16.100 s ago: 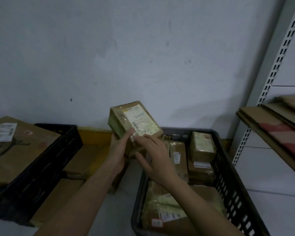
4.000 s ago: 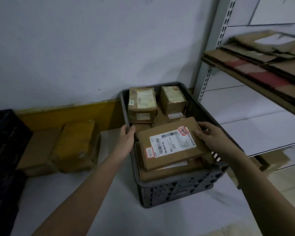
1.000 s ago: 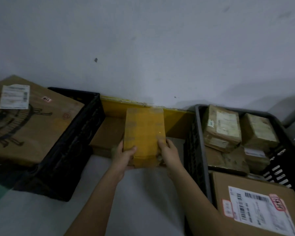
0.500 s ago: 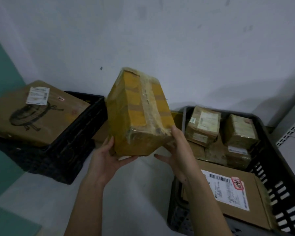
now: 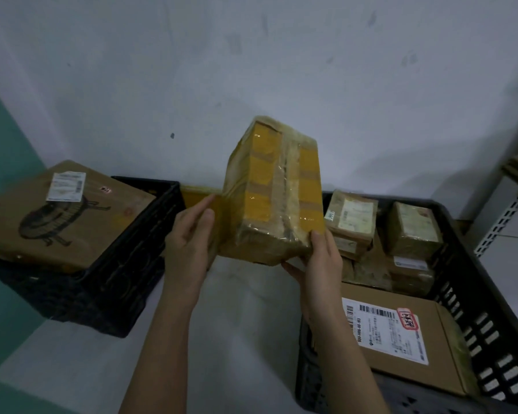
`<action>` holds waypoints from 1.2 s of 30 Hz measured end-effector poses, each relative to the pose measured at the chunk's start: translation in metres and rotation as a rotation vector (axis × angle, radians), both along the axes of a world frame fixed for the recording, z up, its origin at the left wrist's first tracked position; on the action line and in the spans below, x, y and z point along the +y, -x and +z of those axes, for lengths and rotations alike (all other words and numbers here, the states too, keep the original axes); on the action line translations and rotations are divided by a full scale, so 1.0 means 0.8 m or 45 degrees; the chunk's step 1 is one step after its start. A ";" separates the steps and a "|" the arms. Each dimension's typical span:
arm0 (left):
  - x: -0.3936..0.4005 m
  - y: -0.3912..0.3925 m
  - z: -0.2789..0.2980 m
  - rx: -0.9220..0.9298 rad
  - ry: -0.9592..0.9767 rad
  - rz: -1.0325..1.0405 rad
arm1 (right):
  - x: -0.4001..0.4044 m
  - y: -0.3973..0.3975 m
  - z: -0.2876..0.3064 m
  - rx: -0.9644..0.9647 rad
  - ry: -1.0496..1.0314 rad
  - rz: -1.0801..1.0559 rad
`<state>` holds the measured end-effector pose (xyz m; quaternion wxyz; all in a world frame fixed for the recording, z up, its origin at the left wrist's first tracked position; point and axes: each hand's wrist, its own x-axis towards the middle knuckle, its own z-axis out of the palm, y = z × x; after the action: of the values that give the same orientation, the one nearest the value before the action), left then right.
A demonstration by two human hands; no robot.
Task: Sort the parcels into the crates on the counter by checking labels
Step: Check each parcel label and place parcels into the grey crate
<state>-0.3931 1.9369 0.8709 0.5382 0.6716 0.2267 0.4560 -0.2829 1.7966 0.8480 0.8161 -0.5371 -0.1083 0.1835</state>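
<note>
I hold a yellow-taped brown parcel [image 5: 274,192] upright above the white counter, between the two crates. My right hand [image 5: 317,261] grips its lower right corner from below. My left hand [image 5: 189,243] lies flat against its left side with the fingers straight. No label shows on the faces turned to me. The black crate [image 5: 138,264] on the left carries one large brown box [image 5: 57,216] with a white label. The grey crate [image 5: 473,300] on the right holds several labelled parcels, with a flat box [image 5: 401,336] in front.
A yellow strip [image 5: 198,195] runs along the foot of the white wall behind the parcel. A slotted shelf upright [image 5: 503,222] stands at the far right. The white counter [image 5: 228,318] shows between the crates, and a teal surface [image 5: 3,162] lies at the left.
The parcel came up off the counter a second ago. Over the last half second it has turned and shifted right, and my left hand has moved from under it to its left side.
</note>
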 end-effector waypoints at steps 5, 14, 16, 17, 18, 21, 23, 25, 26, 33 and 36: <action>-0.017 -0.010 0.006 0.067 0.101 -0.109 | 0.001 0.014 0.010 -0.558 0.138 -0.139; -0.035 -0.026 0.009 0.042 0.291 -0.280 | 0.018 0.040 0.001 -1.303 0.327 -0.299; -0.036 -0.026 0.007 -0.007 0.447 -0.294 | 0.020 0.043 0.004 -1.383 0.369 -0.270; -0.037 -0.025 0.006 -0.057 0.504 -0.305 | 0.019 0.043 0.006 -1.394 0.386 -0.227; -0.037 -0.024 0.005 -0.104 0.536 -0.304 | 0.017 0.043 0.008 -1.381 0.394 -0.169; -0.031 -0.022 0.002 -0.177 0.571 -0.276 | 0.008 0.043 0.012 -1.278 0.312 -0.093; -0.027 -0.021 0.000 -0.182 0.609 -0.297 | 0.002 0.037 0.014 -1.218 0.293 -0.261; -0.025 -0.022 -0.004 -0.167 0.619 -0.309 | 0.000 0.026 0.018 -1.054 0.322 -0.373; -0.024 -0.023 -0.006 -0.159 0.606 -0.314 | -0.001 0.019 0.022 -0.934 0.334 -0.357; 0.006 -0.022 -0.002 -0.012 0.603 -0.575 | -0.030 -0.062 0.066 -0.679 0.372 -0.114; 0.033 -0.028 0.021 0.076 0.365 -0.720 | -0.052 -0.100 0.102 -1.016 0.490 -0.184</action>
<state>-0.3705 1.9635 0.8877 0.7259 0.6384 0.1088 0.2318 -0.2032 1.7548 0.9299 0.6065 -0.7141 -0.3407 -0.0788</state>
